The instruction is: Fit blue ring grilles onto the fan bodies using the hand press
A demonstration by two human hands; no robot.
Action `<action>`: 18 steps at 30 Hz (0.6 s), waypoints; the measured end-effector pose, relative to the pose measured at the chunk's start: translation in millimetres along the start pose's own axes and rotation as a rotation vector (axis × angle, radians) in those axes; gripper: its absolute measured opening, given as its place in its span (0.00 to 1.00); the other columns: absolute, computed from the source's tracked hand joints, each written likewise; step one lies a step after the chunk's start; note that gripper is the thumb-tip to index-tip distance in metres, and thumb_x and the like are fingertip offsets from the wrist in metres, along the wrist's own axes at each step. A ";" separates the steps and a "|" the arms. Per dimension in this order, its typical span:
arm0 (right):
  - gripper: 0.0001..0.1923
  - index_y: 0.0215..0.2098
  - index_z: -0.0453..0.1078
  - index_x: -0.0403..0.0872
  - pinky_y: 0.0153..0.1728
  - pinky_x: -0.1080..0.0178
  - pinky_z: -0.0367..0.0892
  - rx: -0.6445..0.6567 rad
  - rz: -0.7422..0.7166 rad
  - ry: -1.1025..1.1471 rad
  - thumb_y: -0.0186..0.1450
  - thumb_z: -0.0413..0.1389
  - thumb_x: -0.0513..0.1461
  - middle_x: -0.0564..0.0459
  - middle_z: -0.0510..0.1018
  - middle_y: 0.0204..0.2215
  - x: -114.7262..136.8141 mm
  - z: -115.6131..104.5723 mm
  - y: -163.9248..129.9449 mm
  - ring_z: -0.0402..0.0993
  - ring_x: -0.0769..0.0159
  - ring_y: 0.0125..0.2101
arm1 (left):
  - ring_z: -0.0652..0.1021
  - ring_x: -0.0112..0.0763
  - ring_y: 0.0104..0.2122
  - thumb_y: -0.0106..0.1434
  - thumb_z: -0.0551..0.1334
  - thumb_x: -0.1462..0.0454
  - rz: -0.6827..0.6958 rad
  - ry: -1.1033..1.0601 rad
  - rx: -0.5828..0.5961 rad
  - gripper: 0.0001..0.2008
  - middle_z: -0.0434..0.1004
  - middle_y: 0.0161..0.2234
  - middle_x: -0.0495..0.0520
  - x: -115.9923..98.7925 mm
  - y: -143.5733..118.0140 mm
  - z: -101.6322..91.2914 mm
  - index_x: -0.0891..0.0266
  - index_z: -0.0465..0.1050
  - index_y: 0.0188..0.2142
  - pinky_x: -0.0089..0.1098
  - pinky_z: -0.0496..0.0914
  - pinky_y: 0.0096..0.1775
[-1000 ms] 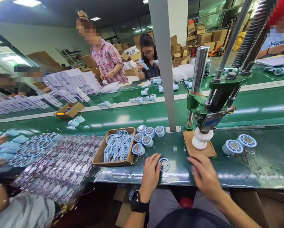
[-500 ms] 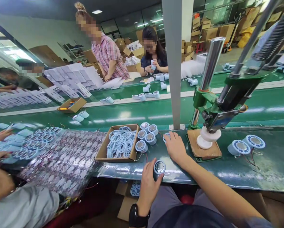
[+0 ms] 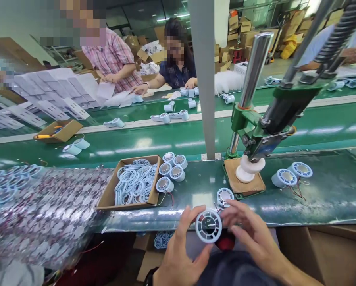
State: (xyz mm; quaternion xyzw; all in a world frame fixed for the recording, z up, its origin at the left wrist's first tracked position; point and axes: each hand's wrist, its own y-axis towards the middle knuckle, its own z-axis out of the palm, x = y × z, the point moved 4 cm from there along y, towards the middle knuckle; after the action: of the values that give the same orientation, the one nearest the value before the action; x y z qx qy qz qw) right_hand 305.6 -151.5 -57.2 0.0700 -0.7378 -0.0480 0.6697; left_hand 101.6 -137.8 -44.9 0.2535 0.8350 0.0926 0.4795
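A light-blue spoked ring (image 3: 209,240) is pinched by its edge between the fingers and thumb of my left hand (image 3: 180,250). The bench edge and dark space show through its middle. My right hand (image 3: 252,234) hovers just right of the ring, fingers apart and slightly curled, with nothing visible in it. Beyond its fingertips, a light-blue round housing with a silver motor face (image 3: 224,196) stands on the bench; whether a fingertip touches it I cannot tell. A dark wristband (image 3: 149,277) partly shows at my left wrist.
A cardboard box of loose blue rings (image 3: 106,198) stands left, with several motor housings (image 3: 170,170) beside it. A green hand press (image 3: 252,147) with a white pressing head rises to the right, and two wired housings (image 3: 285,177) stand beyond. A grey post (image 3: 206,79) stands behind; co-workers sit and stand across the belt.
My left hand now holds a spoked ring instead of the housing, which stands on the bench. My right hand has come back from the far bench toward my left. The view has shifted right.
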 end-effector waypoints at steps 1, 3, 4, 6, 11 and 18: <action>0.23 0.64 0.63 0.52 0.41 0.61 0.77 0.056 0.106 0.169 0.71 0.54 0.43 0.45 0.80 0.43 6.1 9.5 -4.2 0.79 0.65 0.36 | 0.78 0.45 0.56 0.66 0.63 0.65 -0.035 -0.014 -0.015 0.44 0.77 0.57 0.59 -1.0 -2.5 0.1 0.47 0.39 0.72 0.47 0.77 0.54; 0.26 0.62 0.64 0.51 0.37 0.63 0.76 0.121 0.241 0.413 0.69 0.59 0.48 0.47 0.81 0.38 15.2 25.7 -10.7 0.78 0.66 0.34 | 0.79 0.46 0.56 0.65 0.65 0.64 -0.093 -0.034 -0.047 0.44 0.78 0.57 0.58 -2.1 -7.9 -0.2 0.46 0.40 0.72 0.47 0.77 0.54; 0.27 0.61 0.66 0.50 0.37 0.64 0.75 0.122 0.265 0.487 0.67 0.61 0.49 0.48 0.81 0.37 17.9 30.9 -12.2 0.78 0.66 0.34 | 0.79 0.46 0.55 0.64 0.65 0.64 -0.106 -0.045 -0.052 0.45 0.78 0.56 0.57 -3.0 -10.1 -0.4 0.46 0.40 0.72 0.47 0.77 0.54; 0.27 0.58 0.68 0.50 0.36 0.66 0.74 0.106 0.277 0.580 0.65 0.63 0.50 0.49 0.81 0.36 19.1 36.2 -12.6 0.78 0.68 0.33 | 0.79 0.46 0.55 0.64 0.65 0.64 -0.111 -0.071 -0.048 0.46 0.78 0.56 0.57 -5.5 -12.6 -0.8 0.45 0.39 0.72 0.48 0.77 0.54; 0.25 0.55 0.70 0.50 0.38 0.64 0.76 0.091 0.295 0.659 0.63 0.65 0.48 0.51 0.81 0.34 14.2 36.1 -11.8 0.79 0.68 0.32 | 0.78 0.46 0.57 0.67 0.63 0.63 -0.142 -0.129 -0.035 0.43 0.77 0.57 0.60 -12.6 -11.0 0.8 0.47 0.38 0.72 0.50 0.75 0.56; 0.25 0.54 0.71 0.50 0.40 0.60 0.78 0.067 0.351 0.686 0.62 0.66 0.47 0.50 0.83 0.34 12.7 32.2 -13.8 0.82 0.62 0.36 | 0.79 0.50 0.54 0.63 0.65 0.45 -0.219 -0.273 0.070 0.41 0.72 0.60 0.62 -10.3 -6.7 12.2 0.50 0.52 0.70 0.46 0.78 0.52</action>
State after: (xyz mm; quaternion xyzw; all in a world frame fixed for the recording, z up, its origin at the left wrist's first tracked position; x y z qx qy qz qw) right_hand 272.9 -168.0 -50.1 -0.0233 -0.4728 0.1177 0.8730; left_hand 114.0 -149.8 -46.1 0.1875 0.7876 -0.0246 0.5865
